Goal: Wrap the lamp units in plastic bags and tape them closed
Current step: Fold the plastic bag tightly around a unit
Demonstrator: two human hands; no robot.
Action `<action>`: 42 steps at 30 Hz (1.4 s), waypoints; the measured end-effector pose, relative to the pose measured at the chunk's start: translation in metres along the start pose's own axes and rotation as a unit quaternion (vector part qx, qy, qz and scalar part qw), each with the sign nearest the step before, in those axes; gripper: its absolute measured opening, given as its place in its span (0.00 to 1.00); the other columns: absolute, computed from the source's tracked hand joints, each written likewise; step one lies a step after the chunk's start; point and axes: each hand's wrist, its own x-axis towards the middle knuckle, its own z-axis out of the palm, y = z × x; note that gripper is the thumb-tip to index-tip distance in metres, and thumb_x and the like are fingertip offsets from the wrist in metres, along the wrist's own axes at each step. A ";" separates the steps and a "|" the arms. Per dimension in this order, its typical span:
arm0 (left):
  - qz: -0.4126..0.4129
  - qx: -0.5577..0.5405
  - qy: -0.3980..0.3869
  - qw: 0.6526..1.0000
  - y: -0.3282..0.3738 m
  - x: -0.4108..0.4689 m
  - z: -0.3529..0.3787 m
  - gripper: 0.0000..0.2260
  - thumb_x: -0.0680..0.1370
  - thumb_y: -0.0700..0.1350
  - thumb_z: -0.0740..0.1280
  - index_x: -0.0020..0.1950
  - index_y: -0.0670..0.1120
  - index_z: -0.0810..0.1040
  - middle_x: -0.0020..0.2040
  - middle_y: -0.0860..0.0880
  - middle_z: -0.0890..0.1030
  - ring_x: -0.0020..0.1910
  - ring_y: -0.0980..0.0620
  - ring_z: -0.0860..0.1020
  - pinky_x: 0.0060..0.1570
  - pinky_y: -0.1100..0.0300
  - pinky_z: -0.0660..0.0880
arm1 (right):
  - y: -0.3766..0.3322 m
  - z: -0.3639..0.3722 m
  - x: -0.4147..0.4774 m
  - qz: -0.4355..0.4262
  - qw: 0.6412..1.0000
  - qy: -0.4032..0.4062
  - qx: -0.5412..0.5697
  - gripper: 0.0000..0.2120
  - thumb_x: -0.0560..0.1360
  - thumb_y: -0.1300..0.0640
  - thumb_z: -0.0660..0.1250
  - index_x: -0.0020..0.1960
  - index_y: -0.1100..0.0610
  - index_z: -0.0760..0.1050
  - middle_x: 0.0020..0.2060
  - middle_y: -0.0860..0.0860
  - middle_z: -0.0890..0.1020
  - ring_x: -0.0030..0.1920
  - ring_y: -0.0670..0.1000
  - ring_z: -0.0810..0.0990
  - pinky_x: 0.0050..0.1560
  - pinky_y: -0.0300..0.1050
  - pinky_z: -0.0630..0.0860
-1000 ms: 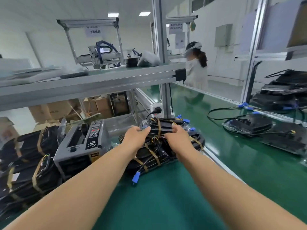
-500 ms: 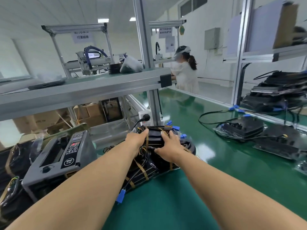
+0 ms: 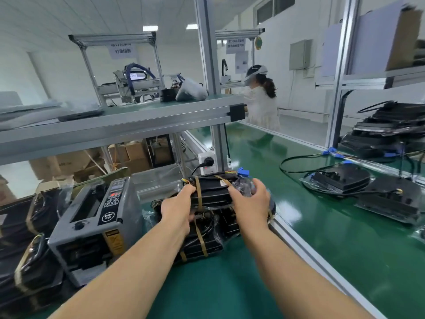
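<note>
**A:** Head view first: where is the lamp unit?

**B:** The bagged lamp unit (image 3: 213, 192) lies on top of a small stack (image 3: 202, 240) of other taped ones, on the green bench (image 3: 218, 286), just right of the tape dispenser (image 3: 96, 217).

**A:** And the hands?

**B:** The left hand (image 3: 178, 209) grips its left end, fingers curled over the edge. The right hand (image 3: 250, 203) lies on the right end with fingers spread on crinkled plastic. I cannot tell whether it grips or only presses.

**A:** How will it handle?

**B:** I'd judge it stiff and fairly weighty, a flat black slab that won't flex. The film looks slick and loose, so it may slide over the body. The cables and a blue connector (image 3: 243, 172) sticking out could snag.

**A:** So where should it be held?

**B:** At both short ends, under the hard edges or across the brown tape bands, not by loose plastic or wires. Lift it level, or the stack beneath may shift.
</note>
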 end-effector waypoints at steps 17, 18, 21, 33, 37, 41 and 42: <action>-0.111 -0.164 0.074 0.977 -0.072 -0.177 -0.232 0.16 0.85 0.44 0.58 0.71 0.40 0.68 0.58 0.52 0.78 0.34 0.73 0.78 0.42 0.75 0.72 | -0.026 0.024 -0.160 0.034 0.899 -0.418 0.129 0.23 0.63 0.58 0.78 0.57 0.46 0.82 0.48 0.51 0.87 0.50 0.51 0.86 0.48 0.42 0.81; -0.088 -0.129 0.030 0.987 -0.072 -0.179 -0.241 0.15 0.84 0.43 0.61 0.69 0.38 0.71 0.52 0.52 0.80 0.31 0.75 0.76 0.45 0.77 0.69 | -0.030 0.022 -0.166 0.014 0.893 -0.436 0.107 0.23 0.63 0.57 0.78 0.57 0.45 0.81 0.48 0.49 0.87 0.49 0.50 0.86 0.47 0.39 0.81; 0.069 0.143 -0.044 0.986 -0.066 -0.188 -0.260 0.08 0.73 0.22 0.67 0.43 0.32 0.82 0.28 0.47 0.81 0.21 0.65 0.74 0.29 0.74 0.71 | -0.038 0.016 -0.183 -0.039 0.886 -0.462 0.019 0.25 0.64 0.55 0.77 0.59 0.42 0.78 0.49 0.44 0.86 0.49 0.45 0.85 0.51 0.37 0.79; 0.368 0.270 0.012 0.890 -0.010 -0.163 -0.252 0.18 0.71 0.44 0.77 0.52 0.65 0.80 0.47 0.60 0.80 0.38 0.59 0.74 0.39 0.64 0.71 | -0.043 0.023 -0.204 -0.119 0.849 -0.509 -0.070 0.28 0.63 0.56 0.77 0.62 0.46 0.78 0.50 0.48 0.86 0.51 0.51 0.84 0.55 0.42 0.80; 0.464 0.239 0.022 0.853 -0.012 -0.159 -0.252 0.13 0.71 0.42 0.76 0.49 0.59 0.82 0.45 0.54 0.80 0.42 0.53 0.79 0.42 0.62 0.75 | -0.042 0.024 -0.200 -0.115 0.847 -0.515 -0.061 0.31 0.60 0.50 0.79 0.63 0.43 0.77 0.52 0.46 0.85 0.52 0.46 0.85 0.53 0.38 0.79; 0.557 0.292 0.003 0.777 -0.024 -0.174 -0.247 0.10 0.71 0.42 0.74 0.51 0.52 0.85 0.45 0.56 0.77 0.43 0.58 0.78 0.43 0.71 0.72 | -0.040 0.024 -0.192 -0.117 0.835 -0.535 -0.057 0.35 0.61 0.51 0.80 0.66 0.38 0.74 0.59 0.42 0.83 0.59 0.44 0.82 0.61 0.41 0.77; 0.559 0.309 0.012 0.769 -0.027 -0.177 -0.246 0.07 0.72 0.46 0.74 0.49 0.48 0.87 0.42 0.52 0.76 0.39 0.58 0.75 0.40 0.71 0.70 | -0.040 0.023 -0.189 -0.116 0.818 -0.560 -0.061 0.37 0.62 0.53 0.80 0.68 0.36 0.71 0.62 0.41 0.81 0.61 0.44 0.81 0.62 0.42 0.76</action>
